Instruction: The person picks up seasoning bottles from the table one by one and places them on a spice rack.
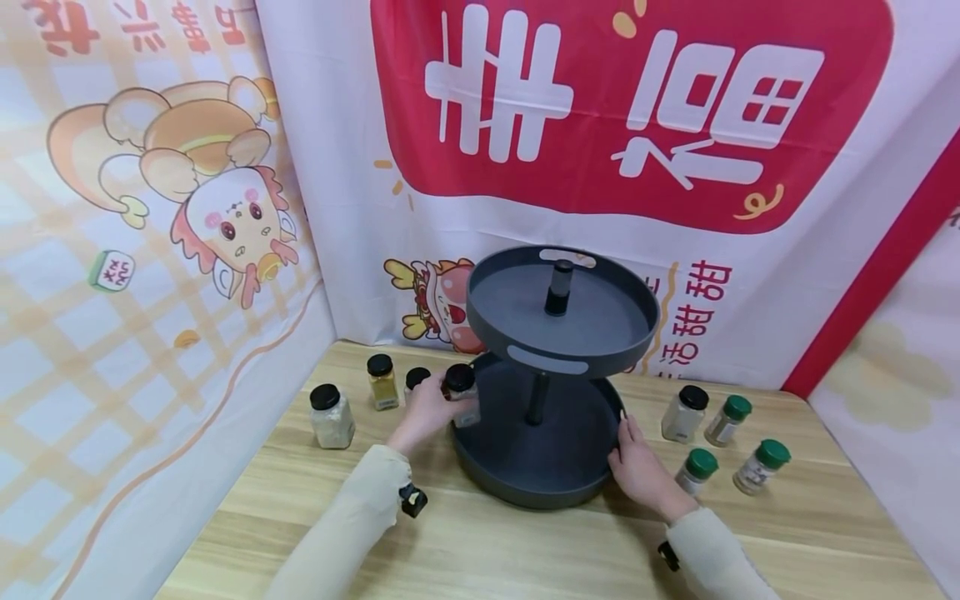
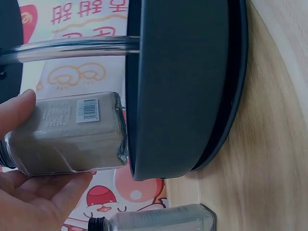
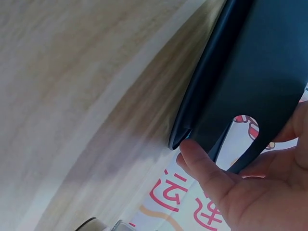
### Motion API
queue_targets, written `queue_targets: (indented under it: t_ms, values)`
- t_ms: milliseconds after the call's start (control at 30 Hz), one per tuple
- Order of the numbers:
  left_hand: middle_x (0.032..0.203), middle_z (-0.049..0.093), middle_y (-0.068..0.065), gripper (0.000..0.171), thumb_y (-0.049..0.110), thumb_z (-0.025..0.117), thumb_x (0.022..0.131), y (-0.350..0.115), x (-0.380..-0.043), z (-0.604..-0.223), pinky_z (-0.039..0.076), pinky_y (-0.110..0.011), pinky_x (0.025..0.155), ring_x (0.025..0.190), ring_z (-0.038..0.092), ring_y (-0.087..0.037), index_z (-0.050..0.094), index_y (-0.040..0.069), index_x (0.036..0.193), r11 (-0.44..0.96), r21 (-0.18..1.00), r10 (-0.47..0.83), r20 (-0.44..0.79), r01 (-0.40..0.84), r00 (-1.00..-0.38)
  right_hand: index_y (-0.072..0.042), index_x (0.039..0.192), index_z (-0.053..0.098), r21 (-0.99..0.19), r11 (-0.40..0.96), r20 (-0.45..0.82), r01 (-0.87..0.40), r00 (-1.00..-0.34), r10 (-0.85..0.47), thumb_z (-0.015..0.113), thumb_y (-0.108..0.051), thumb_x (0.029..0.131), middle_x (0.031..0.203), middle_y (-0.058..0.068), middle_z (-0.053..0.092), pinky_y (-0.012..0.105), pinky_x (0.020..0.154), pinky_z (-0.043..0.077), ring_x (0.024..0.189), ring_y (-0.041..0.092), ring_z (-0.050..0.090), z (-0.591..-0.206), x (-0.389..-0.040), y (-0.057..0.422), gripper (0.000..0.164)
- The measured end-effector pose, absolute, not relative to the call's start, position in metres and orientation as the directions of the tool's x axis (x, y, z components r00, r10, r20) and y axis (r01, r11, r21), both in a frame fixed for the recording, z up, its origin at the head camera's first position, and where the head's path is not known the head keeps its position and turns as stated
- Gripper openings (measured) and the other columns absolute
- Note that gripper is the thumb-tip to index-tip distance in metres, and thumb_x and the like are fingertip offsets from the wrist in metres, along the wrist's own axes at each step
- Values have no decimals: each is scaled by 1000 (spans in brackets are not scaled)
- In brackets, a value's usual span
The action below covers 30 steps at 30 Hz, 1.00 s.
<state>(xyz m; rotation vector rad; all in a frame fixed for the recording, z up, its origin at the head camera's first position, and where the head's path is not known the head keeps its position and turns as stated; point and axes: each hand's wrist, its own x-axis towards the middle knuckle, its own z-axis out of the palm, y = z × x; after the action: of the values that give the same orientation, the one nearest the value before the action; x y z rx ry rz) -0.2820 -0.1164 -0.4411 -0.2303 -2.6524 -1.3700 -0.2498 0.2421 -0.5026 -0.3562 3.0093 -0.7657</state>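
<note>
My left hand [image 1: 429, 410] holds a clear square spice jar [image 1: 463, 400] with a black lid at the left rim of the lower tray. In the left wrist view the jar [image 2: 72, 132] has a barcode label and pale powder inside, its base close to the tray's wall [image 2: 183, 91]. A dark grey two-tier turntable rack [image 1: 540, 492] stands on the table. My right hand [image 1: 643, 467] grips the right side of its lower tray. The right wrist view has the fingers [image 3: 202, 166] at the tray's wall, beside its handle slot.
Left of the rack stand a white-filled jar [image 1: 332, 421], a yellow-filled jar [image 1: 384, 387] and another black-lidded jar [image 1: 417, 379], partly hidden. To the right are a black-lidded jar [image 1: 684, 417] and green-lidded bottles [image 1: 759, 471]. Printed cloth [image 1: 337, 208] hangs behind the wooden table [image 1: 450, 550].
</note>
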Motion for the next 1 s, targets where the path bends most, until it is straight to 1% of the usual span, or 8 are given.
queue_targets:
  t_ms: [133, 233, 367, 600, 833, 1000]
  values:
    - [108, 66, -8, 48, 28, 81, 75, -113, -287, -439, 49, -42, 82, 98, 61, -24, 61, 8, 114, 583, 788, 77, 187, 196, -979, 21, 140, 16, -479, 849, 51, -221, -973, -225, 41, -10, 96, 148, 38, 6, 56, 103, 28, 131, 49, 24, -503, -250, 243, 59]
    - [109, 66, -8, 47, 27, 80, 76, -111, -291, -440, 49, -43, 84, 100, 61, -24, 61, 10, 115, 585, 790, 80, 172, 186, -982, 20, 140, 16, -485, 846, 58, -222, -973, -222, 41, -10, 96, 148, 37, 7, 56, 103, 28, 131, 49, 24, -504, -251, 242, 59]
    - [109, 66, -6, 47, 28, 81, 76, -110, -295, -440, 48, -41, 85, 101, 61, -22, 61, 11, 115, 589, 788, 84, 159, 178, -984, 20, 140, 17, -485, 846, 62, -223, -973, -221, 41, -10, 96, 148, 37, 7, 56, 103, 28, 132, 49, 23, -505, -251, 243, 59]
    - [110, 65, -7, 49, 26, 80, 77, -110, -301, -443, 48, -42, 86, 102, 60, -24, 60, 9, 118, 581, 789, 116, 164, 200, -980, 21, 140, 17, -490, 842, 69, -228, -972, -223, 41, -8, 96, 147, 38, 6, 56, 103, 27, 132, 49, 22, -501, -248, 242, 58]
    - [109, 65, -5, 47, 26, 80, 76, -109, -307, -451, 47, -40, 87, 100, 60, -22, 61, 11, 117, 583, 787, 118, 164, 202, -979, 20, 141, 16, -489, 842, 61, -227, -972, -226, 40, -10, 97, 148, 37, 4, 56, 104, 27, 133, 48, 21, -501, -248, 242, 58]
    - [109, 64, -8, 45, 22, 79, 77, -106, -311, -458, 47, -42, 86, 99, 60, -24, 59, 7, 115, 567, 784, 147, 206, 253, -967, 20, 140, 17, -485, 843, 75, -234, -971, -226, 41, -10, 97, 148, 37, 5, 56, 104, 27, 132, 49, 22, -503, -249, 243, 58]
